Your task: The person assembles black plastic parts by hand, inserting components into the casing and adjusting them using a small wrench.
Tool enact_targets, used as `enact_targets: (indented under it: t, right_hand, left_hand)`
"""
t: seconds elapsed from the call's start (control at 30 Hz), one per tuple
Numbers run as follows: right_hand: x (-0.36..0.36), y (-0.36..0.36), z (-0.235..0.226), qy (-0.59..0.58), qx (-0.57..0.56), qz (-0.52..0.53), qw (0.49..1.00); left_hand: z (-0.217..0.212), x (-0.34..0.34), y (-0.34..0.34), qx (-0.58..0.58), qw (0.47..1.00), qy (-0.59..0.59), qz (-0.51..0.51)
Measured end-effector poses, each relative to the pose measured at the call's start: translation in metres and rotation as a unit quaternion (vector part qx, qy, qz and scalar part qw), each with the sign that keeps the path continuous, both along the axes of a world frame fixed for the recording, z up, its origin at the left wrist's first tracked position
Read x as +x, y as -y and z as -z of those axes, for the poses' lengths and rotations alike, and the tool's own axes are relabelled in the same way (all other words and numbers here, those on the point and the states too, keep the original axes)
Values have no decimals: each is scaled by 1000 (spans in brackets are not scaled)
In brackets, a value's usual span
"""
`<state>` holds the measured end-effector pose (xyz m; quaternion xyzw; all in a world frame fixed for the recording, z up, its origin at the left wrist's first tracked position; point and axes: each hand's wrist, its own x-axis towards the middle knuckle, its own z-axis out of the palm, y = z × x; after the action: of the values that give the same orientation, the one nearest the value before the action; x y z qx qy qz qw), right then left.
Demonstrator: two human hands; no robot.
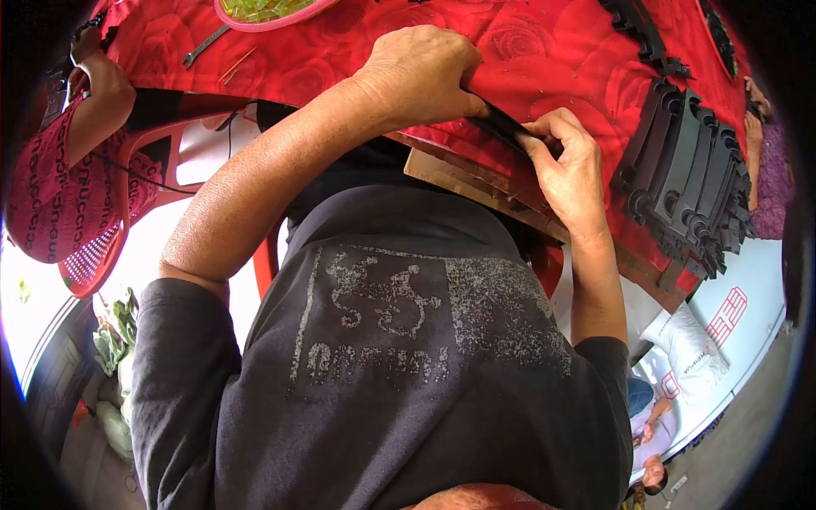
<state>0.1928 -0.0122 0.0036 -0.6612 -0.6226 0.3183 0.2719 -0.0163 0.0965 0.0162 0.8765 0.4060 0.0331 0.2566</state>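
Note:
A thin black plastic strip point(500, 124) is held between my hands, above the front edge of the red rose-patterned tablecloth point(531, 64). My left hand point(429, 75) is closed on its left end, the back of the hand uppermost and most fingers hidden. At the other end, my right hand point(568, 168) pinches the strip with thumb and curled fingers. To the right of my right hand lies a pile of similar black plastic strips point(680, 166) with hooked ends. More black pieces point(639, 36) lie farther back at the right.
A pink basin point(289, 20) of yellow-green pieces stands at the far edge of view, a wrench point(204, 48) beside it. One person's arm point(104, 95) is at the left, by a red plastic chair point(140, 166); another's hand point(753, 136) is at the right. A white sack point(690, 350) lies below.

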Motion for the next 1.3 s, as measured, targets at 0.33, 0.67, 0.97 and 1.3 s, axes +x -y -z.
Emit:
enact_targets:
  t: [0.33,0.67,0.97,1.3]
  right_hand:
    - [-2,-1,0,13,17,1,1000]
    - [-7,-11,-7,28,23,-42,998]
    - [-12,-24,-2,74,-1,-64,995]
    - [-14,-25,1,80,3,-48,996]
  left_hand:
    - [3,0,0,7,1000,13,-4]
    - [3,0,-1,12,1000,14,-2]
    - [3,0,-1,2,1000,10,-1]
    - [7,-10,-14,-42,998,32,33]
